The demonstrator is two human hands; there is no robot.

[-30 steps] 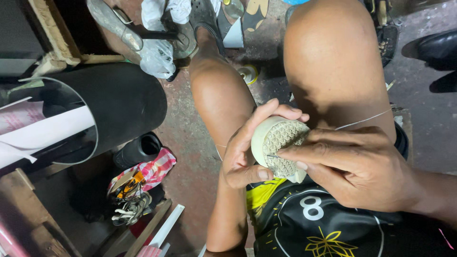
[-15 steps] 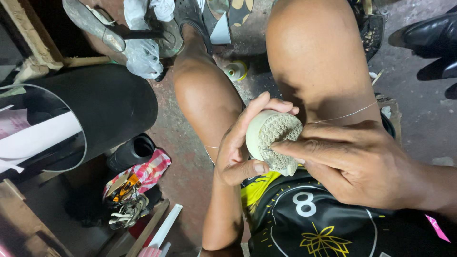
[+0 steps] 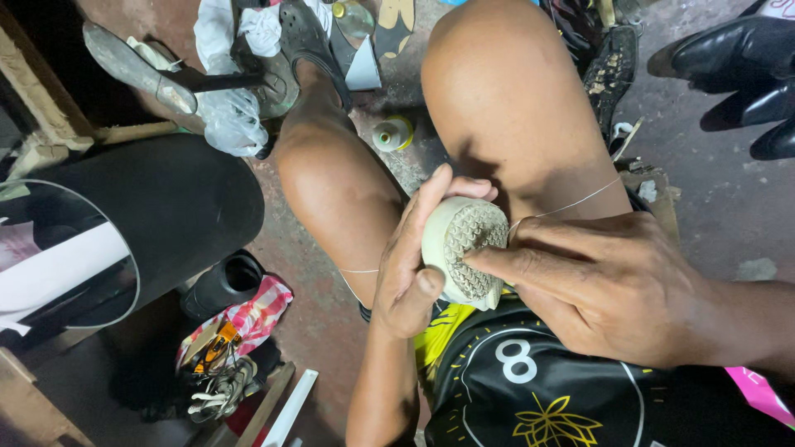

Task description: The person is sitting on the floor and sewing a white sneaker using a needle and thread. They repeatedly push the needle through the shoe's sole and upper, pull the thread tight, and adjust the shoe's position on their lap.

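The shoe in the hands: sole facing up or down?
Sole up. The shoe's patterned tread faces the camera, gripped by the left hand, with the right hand's fingertips on it.

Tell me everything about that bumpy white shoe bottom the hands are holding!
The shoe sole is cream-white and looks rubbery, with a patch of small bumpy tread and a smooth rim around it. Only its rounded end shows, tread facing up toward the camera, above the lap between the knees. The left hand cups it from the side, thumb on its lower edge. The right hand presses fingertips on the tread. A thin pale thread runs away from its edge.
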